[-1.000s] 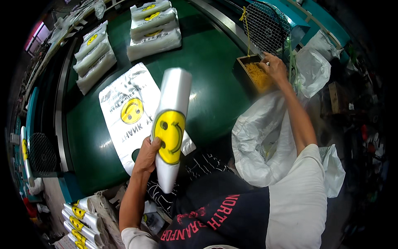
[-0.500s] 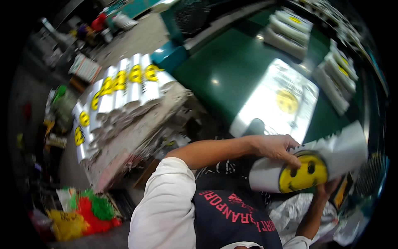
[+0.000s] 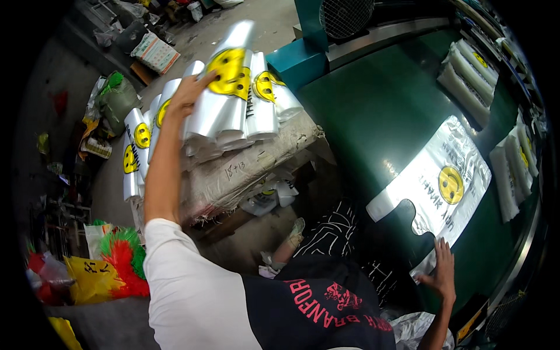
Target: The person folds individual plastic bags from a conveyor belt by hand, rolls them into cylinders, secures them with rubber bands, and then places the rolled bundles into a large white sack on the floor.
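Note:
My left hand (image 3: pixel 191 93) is closed on a folded bundle of white plastic bags (image 3: pixel 228 69) with a yellow smiley print. It is held over the row of similar rolled bundles (image 3: pixel 262 119) on the worn, wrapped slab (image 3: pixel 256 163) at the left. Over the green belt (image 3: pixel 350 116) on the right, my right hand (image 3: pixel 441 274) is open, fingers spread, at the lower handle end of a flat white T-shirt bag stack (image 3: pixel 475 181). This stack carries a smiley too and has a rounded cut-out between its handles. Whether the fingertips touch the plastic, I cannot tell.
Bag bundles (image 3: pixel 466 81) stand at the belt's far side, with another group (image 3: pixel 513 166) nearer the right edge. A teal machine part (image 3: pixel 297 64) borders the belt. Red, green and yellow plastic (image 3: pixel 119 265) lies at lower left. Crumpled clear plastic (image 3: pixel 420 326) is below my right hand.
The bundle moved from in front of me on the right to above the left row, carried by my left hand. My right hand let go of it and moved up to the belt.

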`<state>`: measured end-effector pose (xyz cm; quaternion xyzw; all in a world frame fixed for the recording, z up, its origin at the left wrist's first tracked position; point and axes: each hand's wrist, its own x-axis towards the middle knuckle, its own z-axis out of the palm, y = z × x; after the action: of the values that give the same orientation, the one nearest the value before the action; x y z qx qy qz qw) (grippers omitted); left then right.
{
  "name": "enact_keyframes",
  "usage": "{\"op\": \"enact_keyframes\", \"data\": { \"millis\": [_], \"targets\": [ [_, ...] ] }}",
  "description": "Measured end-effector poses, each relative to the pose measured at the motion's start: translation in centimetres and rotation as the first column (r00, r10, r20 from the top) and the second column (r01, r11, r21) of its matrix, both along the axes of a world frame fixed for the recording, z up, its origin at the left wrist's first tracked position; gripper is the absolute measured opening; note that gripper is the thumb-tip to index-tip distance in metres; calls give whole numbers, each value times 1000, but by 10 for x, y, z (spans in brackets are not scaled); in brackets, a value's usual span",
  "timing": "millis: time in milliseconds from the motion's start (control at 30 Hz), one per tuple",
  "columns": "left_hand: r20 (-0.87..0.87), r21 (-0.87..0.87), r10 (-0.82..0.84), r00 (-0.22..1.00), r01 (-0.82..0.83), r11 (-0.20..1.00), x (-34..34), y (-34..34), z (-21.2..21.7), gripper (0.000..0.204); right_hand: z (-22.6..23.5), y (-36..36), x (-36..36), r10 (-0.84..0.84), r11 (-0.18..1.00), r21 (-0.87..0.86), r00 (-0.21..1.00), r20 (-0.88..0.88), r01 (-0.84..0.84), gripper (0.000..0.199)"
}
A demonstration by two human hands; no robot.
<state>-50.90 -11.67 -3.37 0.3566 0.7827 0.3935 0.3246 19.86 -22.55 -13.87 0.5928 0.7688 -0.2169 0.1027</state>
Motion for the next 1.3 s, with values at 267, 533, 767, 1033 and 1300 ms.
{"op": "enact_keyframes", "data": {
  "millis": [267,533,767,1033,1300],
  "targets": [
    [-922,78,-261,286,796,600,207,25,-83,67,-67,-49,41,63,938,338,997,32,-70,93],
    [-764,-389,-544,-347,920,-42,393,30,-172,84,-80,-36,53,5,747,655,984,-178,115,38],
    [-773,-201,-587,-242,970,-135,425,52,-148,29,-43,-21,63,-39,891,384,885,-464,241,30],
    [-415,-284,-874,-253,949,-140,528,47,-152,63,-53,82,20,-215,967,87,951,-222,239,40],
    [-917,-353,-174,-359,933,-64,503,-3,-191,60,-64,45,24,199,723,682,914,-353,106,26]
  ]
}}
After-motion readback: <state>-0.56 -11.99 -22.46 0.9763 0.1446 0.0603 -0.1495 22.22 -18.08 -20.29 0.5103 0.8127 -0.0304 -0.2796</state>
